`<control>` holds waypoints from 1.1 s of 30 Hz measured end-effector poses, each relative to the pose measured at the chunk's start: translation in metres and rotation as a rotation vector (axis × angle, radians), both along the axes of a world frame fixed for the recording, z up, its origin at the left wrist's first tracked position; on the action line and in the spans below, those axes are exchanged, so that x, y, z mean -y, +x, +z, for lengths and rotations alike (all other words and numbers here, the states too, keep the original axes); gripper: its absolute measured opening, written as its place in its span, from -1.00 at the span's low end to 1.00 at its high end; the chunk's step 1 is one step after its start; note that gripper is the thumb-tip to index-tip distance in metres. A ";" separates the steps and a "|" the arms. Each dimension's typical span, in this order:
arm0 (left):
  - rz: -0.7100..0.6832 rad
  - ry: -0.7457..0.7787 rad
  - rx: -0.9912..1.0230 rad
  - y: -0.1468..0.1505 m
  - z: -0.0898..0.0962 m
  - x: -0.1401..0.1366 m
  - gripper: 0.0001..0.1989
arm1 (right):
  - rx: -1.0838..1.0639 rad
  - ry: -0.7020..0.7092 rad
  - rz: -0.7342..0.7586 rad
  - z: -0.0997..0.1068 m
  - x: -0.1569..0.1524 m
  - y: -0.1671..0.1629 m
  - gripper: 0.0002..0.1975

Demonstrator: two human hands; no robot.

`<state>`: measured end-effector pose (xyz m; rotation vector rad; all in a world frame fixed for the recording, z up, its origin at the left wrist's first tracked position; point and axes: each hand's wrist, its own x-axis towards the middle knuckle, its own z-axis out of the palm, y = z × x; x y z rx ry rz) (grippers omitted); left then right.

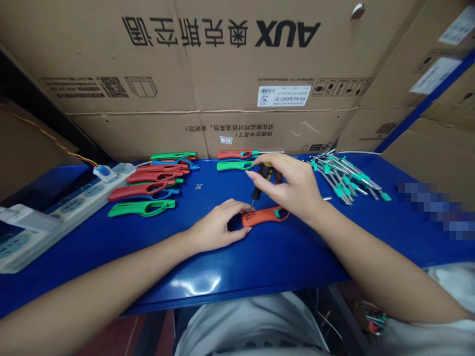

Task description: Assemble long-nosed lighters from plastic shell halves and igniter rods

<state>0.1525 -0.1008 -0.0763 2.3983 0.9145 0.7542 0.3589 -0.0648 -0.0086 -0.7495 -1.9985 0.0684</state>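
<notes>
My right hand [287,180] is closed around a screwdriver [259,187] with a black and yellow handle. Its shaft slants down, and the tip meets the handle end of an orange lighter [261,217] lying on the blue table. That lighter has a teal trigger, and its metal tube shows past my right wrist. My left hand [220,225] pinches the lighter's left end between thumb and fingers. Behind my right hand lie a green lighter [230,166] and a red lighter [233,155]. Some tiny screws [199,187] rest on the table beyond my left hand.
Several red, green and blue lighter casings [148,190] are lined up at left beside a white power strip [74,205] with plugs. Metal tubes with teal parts [349,178] are heaped at right. A cardboard box wall [222,109] rises along the table's back.
</notes>
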 end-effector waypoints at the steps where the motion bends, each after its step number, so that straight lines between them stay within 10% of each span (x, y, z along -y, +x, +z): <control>1: 0.001 0.005 0.003 0.000 0.000 0.000 -0.68 | 0.003 0.058 -0.049 0.000 -0.001 0.002 -0.76; 8: -0.019 0.014 0.000 -0.001 0.000 -0.001 -0.71 | 0.014 -0.319 0.283 0.000 -0.004 0.004 -0.61; 13: -0.017 0.008 0.003 -0.001 -0.001 -0.001 -0.69 | 0.029 0.006 0.041 0.000 -0.002 0.005 -0.69; 20: -0.015 -0.008 -0.007 -0.001 0.000 0.000 -0.69 | -0.002 -0.300 0.386 0.003 0.003 0.002 -0.62; 25: -0.011 0.018 0.008 -0.002 -0.003 -0.001 -0.68 | 0.051 0.059 0.149 0.000 0.003 0.004 -0.68; 33: -0.013 0.003 -0.011 -0.001 -0.001 -0.001 -0.67 | 0.096 -0.275 0.282 0.000 0.002 0.000 -0.63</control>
